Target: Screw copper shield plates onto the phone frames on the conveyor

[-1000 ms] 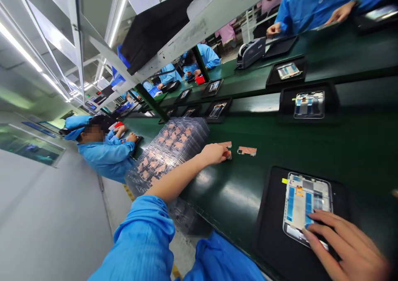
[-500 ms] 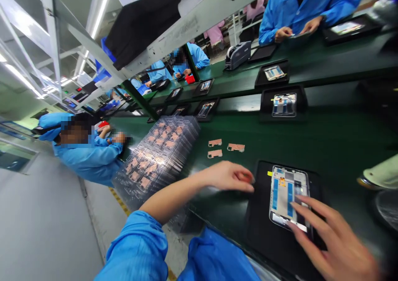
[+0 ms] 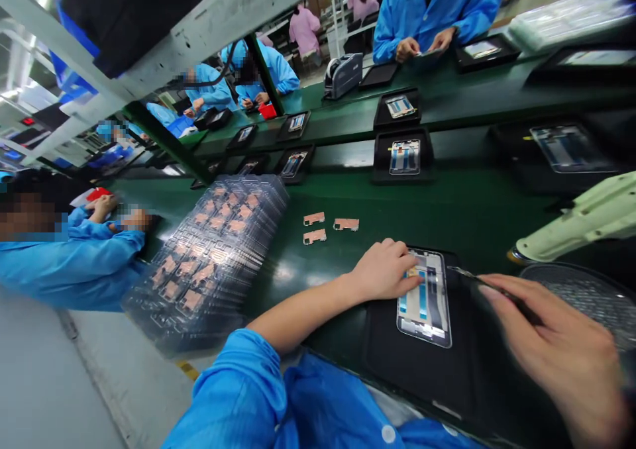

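Observation:
A phone frame [image 3: 437, 303] with blue strips and a silver border lies in a black tray [image 3: 417, 369] before me. My left hand [image 3: 385, 270] bends over its upper left part, fingers and thumb closed against it; the fingertips' exact hold is partly hidden. To the right of the frame, my right hand [image 3: 551, 343] grips dark tweezers [image 3: 467, 275]. Their thin metal tip points left, close to the frame's upper right edge; whether it touches I cannot tell. Beyond my left hand, three copper-coloured pieces [image 3: 346, 224] lie on the green bench.
A stack of clear plastic trays [image 3: 258, 237] with copper-coloured pieces stands at left. A pale green lamp arm [image 3: 571, 224] reaches in from the right. Black trays with phone frames [image 3: 405, 157] line the green bench [image 3: 322, 194]. Co-workers in blue sit left and opposite.
My left hand has moved right onto the phone frame. My right hand has drawn back from the frame and now holds tweezers. The view has turned right.

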Demonstrator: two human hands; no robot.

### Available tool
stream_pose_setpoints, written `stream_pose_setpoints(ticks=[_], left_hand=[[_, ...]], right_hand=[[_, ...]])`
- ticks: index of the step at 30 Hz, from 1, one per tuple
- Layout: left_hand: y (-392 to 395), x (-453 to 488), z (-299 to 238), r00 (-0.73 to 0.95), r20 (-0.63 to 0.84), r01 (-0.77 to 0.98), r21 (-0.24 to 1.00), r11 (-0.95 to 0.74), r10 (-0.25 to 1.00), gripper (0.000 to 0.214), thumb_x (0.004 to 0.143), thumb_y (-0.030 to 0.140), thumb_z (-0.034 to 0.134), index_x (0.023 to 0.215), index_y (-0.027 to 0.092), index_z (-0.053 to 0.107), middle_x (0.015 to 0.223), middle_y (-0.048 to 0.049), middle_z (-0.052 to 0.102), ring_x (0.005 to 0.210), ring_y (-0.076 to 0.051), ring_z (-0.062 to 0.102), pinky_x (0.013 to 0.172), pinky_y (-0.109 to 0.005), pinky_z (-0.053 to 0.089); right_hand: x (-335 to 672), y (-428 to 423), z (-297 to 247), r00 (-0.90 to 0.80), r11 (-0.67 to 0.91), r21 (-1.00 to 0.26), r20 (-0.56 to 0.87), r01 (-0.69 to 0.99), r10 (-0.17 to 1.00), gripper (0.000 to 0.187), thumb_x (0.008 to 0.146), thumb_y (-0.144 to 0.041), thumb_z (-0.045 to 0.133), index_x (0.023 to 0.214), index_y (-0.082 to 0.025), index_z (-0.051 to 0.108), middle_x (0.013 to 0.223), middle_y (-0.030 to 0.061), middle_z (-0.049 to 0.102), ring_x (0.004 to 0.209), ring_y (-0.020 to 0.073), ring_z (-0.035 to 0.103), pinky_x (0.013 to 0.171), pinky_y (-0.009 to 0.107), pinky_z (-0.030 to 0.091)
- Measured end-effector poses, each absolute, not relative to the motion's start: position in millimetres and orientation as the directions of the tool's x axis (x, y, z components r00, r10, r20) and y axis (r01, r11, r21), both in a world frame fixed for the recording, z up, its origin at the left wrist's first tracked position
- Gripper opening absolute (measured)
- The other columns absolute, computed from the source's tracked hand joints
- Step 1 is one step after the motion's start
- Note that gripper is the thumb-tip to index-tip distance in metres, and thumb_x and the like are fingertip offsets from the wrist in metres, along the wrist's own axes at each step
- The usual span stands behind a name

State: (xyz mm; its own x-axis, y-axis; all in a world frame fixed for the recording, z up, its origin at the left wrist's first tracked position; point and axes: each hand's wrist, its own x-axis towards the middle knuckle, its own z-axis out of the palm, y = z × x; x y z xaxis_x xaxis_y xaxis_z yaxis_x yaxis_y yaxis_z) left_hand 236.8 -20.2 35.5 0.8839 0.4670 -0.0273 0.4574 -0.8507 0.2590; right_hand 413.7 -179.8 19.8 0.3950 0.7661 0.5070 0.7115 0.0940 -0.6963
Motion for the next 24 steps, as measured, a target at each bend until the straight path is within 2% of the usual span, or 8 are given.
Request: stream_pose_setpoints(ticks=[3,8,11,13,15,19,24], left_hand=[[-27.4,239.1,26.1,0.889,0.020,0.439,0.245,-0.865,0.457,0.044,0.096,0.049,0.065,0.124,0.016,0.068,0.119,-0.0117,0.062,0.114,-0.028,0.054,0.097,-0.041,0.049],[-36.2,236.0,33.7,0.881,-0.045,0.461,0.301,-0.835,0.470,0.041,0.095,0.046,0.066,0.121,0.015,0.068,0.118,-0.0104,0.061,0.110,-0.027,0.052,0.098,-0.038,0.047],[-50.5,227.3,40.9,0.889,-0.095,0.455,0.295,-0.841,0.447,0.041,0.094,0.050,0.067,0.115,0.015,0.069,0.113,-0.0102,0.062,0.108,-0.027,0.053,0.094,-0.038,0.047],[-60.5,220.0,43.5,0.890,-0.123,0.455,0.277,-0.846,0.438,0.042,0.094,0.053,0.066,0.114,0.016,0.070,0.110,-0.0094,0.062,0.105,-0.027,0.054,0.090,-0.038,0.048],[-67.4,214.8,44.2,0.890,-0.140,0.456,0.263,-0.850,0.434,0.041,0.097,0.053,0.062,0.114,0.017,0.070,0.106,-0.0082,0.063,0.102,-0.026,0.054,0.087,-0.039,0.047],[-73.8,216.5,43.4,0.902,-0.106,0.431,0.218,-0.875,0.418,0.035,0.102,0.048,0.056,0.115,0.019,0.069,0.105,-0.0077,0.064,0.101,-0.027,0.054,0.085,-0.041,0.046],[-79.7,231.5,45.3,0.929,-0.113,0.368,0.183,-0.912,0.352,0.023,0.102,0.034,0.057,0.111,0.015,0.066,0.105,-0.0089,0.063,0.102,-0.026,0.057,0.081,-0.037,0.049]], right_hand=[[417.1,-173.9,18.7,0.527,-0.031,-0.785,0.386,0.619,0.757,0.047,0.094,-0.066,0.059,0.100,-0.023,0.076,0.100,0.0041,0.073,0.091,0.0224,0.071,0.090,0.033,0.056],[417.4,-161.3,13.0,0.640,-0.077,-0.911,0.223,0.406,0.736,0.050,0.087,-0.066,0.068,0.108,-0.021,0.073,0.102,0.0081,0.073,0.091,0.0240,0.070,0.087,0.035,0.058],[416.9,-150.6,11.3,0.665,-0.106,-0.948,0.127,0.299,0.736,0.055,0.083,-0.070,0.069,0.109,-0.021,0.069,0.095,0.0078,0.073,0.080,0.0224,0.070,0.073,0.033,0.058],[415.8,-144.1,9.7,0.645,-0.129,-0.944,0.105,0.304,0.757,0.057,0.079,-0.072,0.071,0.103,-0.021,0.069,0.086,0.0061,0.071,0.069,0.0193,0.065,0.060,0.029,0.053],[413.5,-139.8,6.1,0.607,-0.139,-0.933,0.098,0.331,0.789,0.056,0.076,-0.072,0.072,0.098,-0.020,0.070,0.083,0.0050,0.069,0.066,0.0178,0.062,0.056,0.027,0.050],[408.7,-138.9,-6.3,0.550,-0.142,-0.928,0.077,0.345,0.831,0.053,0.083,-0.070,0.066,0.101,-0.021,0.070,0.086,0.0039,0.070,0.072,0.0186,0.065,0.064,0.029,0.053],[407.0,-144.5,-13.3,0.556,-0.111,-0.932,0.107,0.344,0.824,0.048,0.085,-0.067,0.067,0.102,-0.022,0.070,0.091,0.0043,0.071,0.076,0.0198,0.067,0.067,0.030,0.055]])
